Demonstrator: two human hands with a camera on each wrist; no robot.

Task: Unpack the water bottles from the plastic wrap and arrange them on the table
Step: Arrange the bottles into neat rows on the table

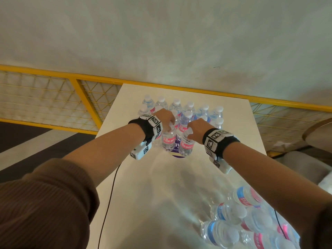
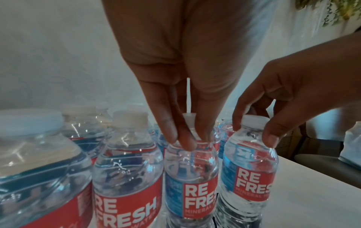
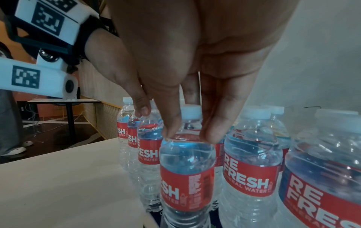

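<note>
Starting on the left, our left hand reaches down over the near edge of the standing group, fingers drawn together around the neck and shoulder of an upright bottle; its white cap sits hidden between the fingers, so that's a firm pinch from above. The bottle's base looks to be on the table, though we cannot tell whether it bears weight. Just beside it, our right hand does the same on the neighbouring bottle: thumb and fingertips curl round the shoulder below the cap, which peeks out between them. Both held bottles stand side by side, upright, in front of the rows of standing bottles at the table's far end. Over on the near right, the remaining bottles lie in the loose plastic wrap on the tabletop.
</note>
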